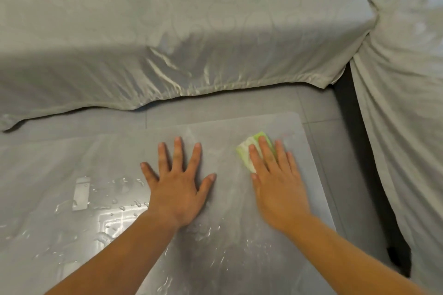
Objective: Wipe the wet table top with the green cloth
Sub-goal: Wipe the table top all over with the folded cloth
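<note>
The grey glossy table top (227, 127) fills the lower part of the head view. Water drops and puddles lie on its left and near parts. My left hand (177, 184) rests flat on the table near the middle, fingers spread, holding nothing. My right hand (275, 175) presses flat on the folded green cloth (249, 148) near the table's far right corner. The cloth is light green and white, and only its far and left parts show past my fingers.
A sofa under a shiny grey cover (167, 43) runs along the far side of the table. A second covered section (402, 103) stands to the right. Grey floor tiles (318, 103) show between table and sofa. The table's right edge is close to my right hand.
</note>
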Motion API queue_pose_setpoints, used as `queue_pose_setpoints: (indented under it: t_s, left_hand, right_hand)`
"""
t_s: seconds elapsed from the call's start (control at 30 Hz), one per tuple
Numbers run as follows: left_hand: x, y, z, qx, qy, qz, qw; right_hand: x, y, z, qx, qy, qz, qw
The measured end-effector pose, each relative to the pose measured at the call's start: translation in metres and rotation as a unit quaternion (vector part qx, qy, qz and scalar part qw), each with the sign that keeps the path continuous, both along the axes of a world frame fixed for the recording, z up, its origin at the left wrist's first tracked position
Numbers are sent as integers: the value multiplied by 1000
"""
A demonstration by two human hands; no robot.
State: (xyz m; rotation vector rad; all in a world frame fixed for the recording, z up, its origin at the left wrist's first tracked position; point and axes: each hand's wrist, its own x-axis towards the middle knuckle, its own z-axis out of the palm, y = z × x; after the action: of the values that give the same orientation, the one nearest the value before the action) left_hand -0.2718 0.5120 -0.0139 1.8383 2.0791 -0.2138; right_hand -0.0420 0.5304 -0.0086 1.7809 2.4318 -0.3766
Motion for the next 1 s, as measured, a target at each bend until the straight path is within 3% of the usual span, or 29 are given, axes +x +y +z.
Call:
queue_pose_setpoints:
  t_s: [0.13, 0.2, 0.33, 0.4, 0.57, 0.63, 0.73, 0.8, 0.9, 1.0]
  left_hand:
    - [-1, 2, 5, -4, -16, 0, 1000]
    - [0, 1, 4, -8, -12, -5, 1000]
    - [-3, 1, 4, -5, -19, -9, 1000]
    - [-9, 1, 7, 2, -40, -7, 999]
    - [-17, -12, 15, 42, -45, -26, 998]
    - [-17, -17, 16, 14, -47, -14, 999]
    - [-20, -22, 14, -25, -46, -19, 998]
    - [-22, -25, 12, -23, -42, -26, 999]
    - [-22, -26, 9, -17, -34, -31, 999]
    - [-21, -26, 7, -14, -27, -32, 999]
  right_hand:
    - [1, 62, 2, -11, 13, -157, 987]
    - [-22, 66, 2, -4, 24, -172, 985]
    - [-24, 5, -2, 22, 18, 97, 995]
    - [-3, 14, -4, 9, 12, 117, 993]
    - [-33, 70, -3, 15, 30, -133, 991]
    - [-54, 45, -6, 44, 21, -69, 996]
    - [-44, -6, -5, 27, 13, 135, 990]
    - [-15, 1, -2, 11, -1, 157, 988]
    - [12, 48, 1, 9, -15, -4, 1000]
    - [-16, 65, 3, 12, 7, -151, 988]
